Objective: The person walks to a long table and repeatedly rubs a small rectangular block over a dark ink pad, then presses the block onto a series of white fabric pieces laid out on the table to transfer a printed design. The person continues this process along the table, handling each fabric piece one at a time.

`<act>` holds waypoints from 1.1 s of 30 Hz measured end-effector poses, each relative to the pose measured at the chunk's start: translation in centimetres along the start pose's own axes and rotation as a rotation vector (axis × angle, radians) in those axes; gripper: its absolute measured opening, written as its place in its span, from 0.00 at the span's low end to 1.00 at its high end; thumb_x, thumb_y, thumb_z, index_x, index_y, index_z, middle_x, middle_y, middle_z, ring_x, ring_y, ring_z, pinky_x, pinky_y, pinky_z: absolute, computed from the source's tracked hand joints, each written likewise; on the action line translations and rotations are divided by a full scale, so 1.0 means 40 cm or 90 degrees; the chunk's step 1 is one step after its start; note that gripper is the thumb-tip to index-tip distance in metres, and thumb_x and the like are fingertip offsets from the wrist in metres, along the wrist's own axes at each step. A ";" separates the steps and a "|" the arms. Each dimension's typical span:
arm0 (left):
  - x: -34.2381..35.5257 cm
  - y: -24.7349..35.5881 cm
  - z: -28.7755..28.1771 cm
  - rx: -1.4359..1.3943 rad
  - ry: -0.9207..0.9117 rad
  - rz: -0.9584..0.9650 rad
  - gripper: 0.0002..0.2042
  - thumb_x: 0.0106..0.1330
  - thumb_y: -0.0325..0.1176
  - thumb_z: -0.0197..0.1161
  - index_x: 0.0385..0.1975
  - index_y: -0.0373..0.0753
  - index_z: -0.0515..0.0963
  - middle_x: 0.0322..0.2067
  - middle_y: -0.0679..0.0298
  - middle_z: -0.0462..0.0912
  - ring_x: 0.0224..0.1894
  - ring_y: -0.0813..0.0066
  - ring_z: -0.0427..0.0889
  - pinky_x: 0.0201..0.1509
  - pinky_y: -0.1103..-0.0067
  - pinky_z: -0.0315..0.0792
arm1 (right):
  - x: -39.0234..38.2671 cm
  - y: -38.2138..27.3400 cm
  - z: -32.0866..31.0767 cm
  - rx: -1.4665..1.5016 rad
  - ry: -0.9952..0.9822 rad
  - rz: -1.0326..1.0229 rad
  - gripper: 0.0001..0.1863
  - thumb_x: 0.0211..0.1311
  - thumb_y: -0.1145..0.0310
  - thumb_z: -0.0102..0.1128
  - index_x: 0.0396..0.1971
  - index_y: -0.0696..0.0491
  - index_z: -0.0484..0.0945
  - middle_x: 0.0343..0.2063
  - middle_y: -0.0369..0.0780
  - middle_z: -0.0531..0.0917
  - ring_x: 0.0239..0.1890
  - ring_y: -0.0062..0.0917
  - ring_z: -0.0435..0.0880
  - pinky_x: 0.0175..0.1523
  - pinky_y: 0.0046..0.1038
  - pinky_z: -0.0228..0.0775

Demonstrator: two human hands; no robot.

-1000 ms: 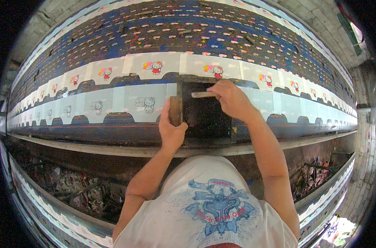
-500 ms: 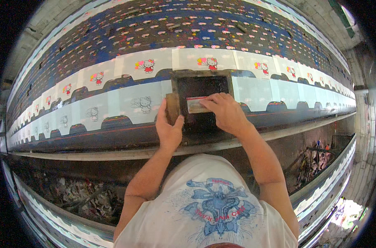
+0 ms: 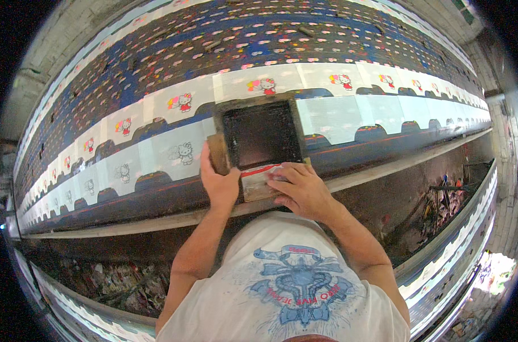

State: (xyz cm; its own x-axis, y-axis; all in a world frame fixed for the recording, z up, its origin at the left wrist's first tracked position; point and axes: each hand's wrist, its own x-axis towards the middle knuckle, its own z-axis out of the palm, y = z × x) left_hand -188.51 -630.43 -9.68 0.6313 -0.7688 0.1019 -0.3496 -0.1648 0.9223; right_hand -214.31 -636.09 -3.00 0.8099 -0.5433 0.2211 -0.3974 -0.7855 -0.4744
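My left hand (image 3: pixel 219 185) grips a wooden block (image 3: pixel 218 151) at the left side of a screen frame (image 3: pixel 288 113) with dark, glossy mesh. My right hand (image 3: pixel 304 191) holds a wide squeegee (image 3: pixel 253 181) with a red strip, pressed at the frame's near edge, fingers bent over it. The frame lies across a row of pale fabric pieces with scalloped lower edges; those to its left (image 3: pixel 151 159) carry grey cartoon cat outlines, those to its right (image 3: pixel 327 117) look mostly blank. Just beyond, another row (image 3: pixel 184 101) shows coloured cats with balloons.
The long table (image 3: pixel 213 45) curves across the view, its dark top speckled with small pink marks and short bars. A rail (image 3: pixel 417 158) runs along the near edge. Below lies a trough with scraps (image 3: pixel 108 282); further lined tables (image 3: pixel 453 268) stand at lower left and right.
My right hand has drawn the squeegee from the frame's far part down to its near edge. The view has shifted, so frame and left hand appear further left.
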 end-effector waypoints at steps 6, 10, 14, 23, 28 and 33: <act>-0.046 0.062 0.081 -0.062 0.030 0.031 0.51 0.55 0.14 0.68 0.87 0.32 0.63 0.81 0.48 0.73 0.83 0.55 0.73 0.89 0.64 0.63 | -0.147 0.107 -0.037 0.129 0.238 0.221 0.20 0.70 0.70 0.79 0.60 0.53 0.90 0.62 0.47 0.89 0.67 0.49 0.87 0.73 0.50 0.79; -0.087 0.119 0.240 -0.099 0.032 0.056 0.51 0.55 0.14 0.67 0.88 0.32 0.62 0.82 0.48 0.72 0.84 0.55 0.71 0.90 0.65 0.61 | -0.246 0.217 -0.108 0.204 0.268 0.266 0.19 0.71 0.73 0.77 0.60 0.54 0.91 0.62 0.49 0.91 0.67 0.48 0.88 0.74 0.46 0.79; -0.125 0.177 0.398 -0.072 0.019 0.047 0.52 0.54 0.14 0.68 0.88 0.34 0.63 0.81 0.46 0.72 0.84 0.54 0.71 0.90 0.65 0.61 | -0.343 0.335 -0.189 0.182 0.282 0.266 0.19 0.70 0.74 0.77 0.60 0.54 0.91 0.63 0.49 0.90 0.69 0.47 0.87 0.75 0.46 0.78; -0.155 0.245 0.565 -0.167 0.002 -0.065 0.51 0.56 0.13 0.68 0.87 0.33 0.64 0.79 0.46 0.74 0.82 0.55 0.74 0.88 0.65 0.64 | -0.370 0.455 -0.324 0.047 0.163 0.019 0.23 0.65 0.73 0.80 0.61 0.51 0.89 0.62 0.46 0.88 0.68 0.49 0.86 0.73 0.52 0.79; -0.148 0.229 0.576 -0.216 0.003 -0.082 0.51 0.55 0.14 0.69 0.87 0.33 0.64 0.79 0.46 0.74 0.82 0.54 0.74 0.88 0.65 0.65 | -0.301 0.449 -0.330 -0.014 0.036 -0.132 0.27 0.59 0.75 0.79 0.61 0.53 0.89 0.59 0.45 0.89 0.65 0.48 0.87 0.67 0.51 0.81; -0.152 0.225 0.575 -0.150 0.001 -0.070 0.51 0.56 0.15 0.70 0.88 0.34 0.64 0.79 0.46 0.75 0.82 0.54 0.74 0.87 0.65 0.66 | -0.245 0.453 -0.340 -0.079 -0.022 -0.144 0.21 0.65 0.70 0.72 0.58 0.53 0.89 0.55 0.43 0.89 0.59 0.44 0.89 0.65 0.47 0.82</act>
State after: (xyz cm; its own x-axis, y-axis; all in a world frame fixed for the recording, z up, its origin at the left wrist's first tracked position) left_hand -211.43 -641.45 -10.58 0.6577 -0.7532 -0.0029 -0.1085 -0.0985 0.9892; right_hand -235.32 -649.04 -2.20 0.8976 -0.3407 0.2797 -0.2524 -0.9175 -0.3074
